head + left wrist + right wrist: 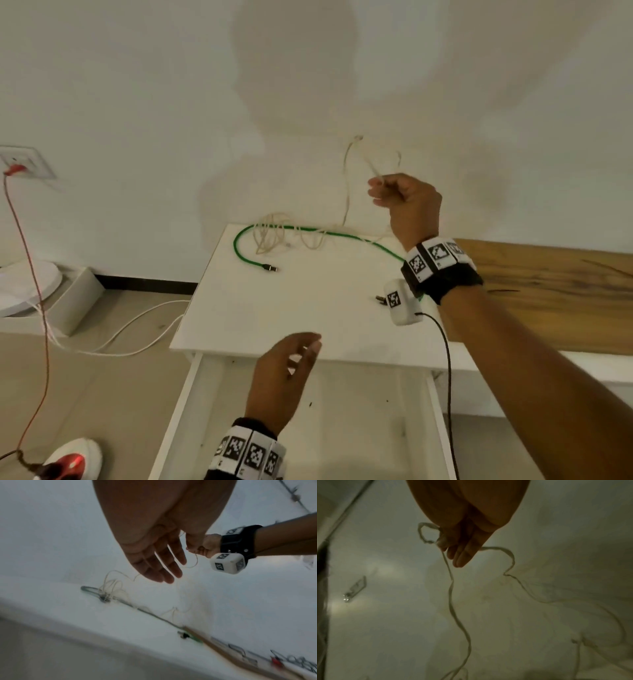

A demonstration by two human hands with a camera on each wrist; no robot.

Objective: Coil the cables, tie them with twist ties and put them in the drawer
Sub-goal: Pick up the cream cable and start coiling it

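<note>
On the left, a red cord point(25, 246) runs down from a wall socket point(25, 161). The left hand point(286, 370) floats over the open drawer point(308, 411), fingers loose and holding nothing. On the white bench point(308, 308) lies a green cable point(245, 257) next to a messy pile of thin white cable point(274, 236). The right hand point(407, 202) is up high, pinching that white cable, which hangs down to the pile.

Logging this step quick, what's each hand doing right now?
Left hand: open, fingers relaxed, holding nothing, above the open drawer.
Right hand: raised, pinching the thin white cable, which trails down to the tabletop.
</note>
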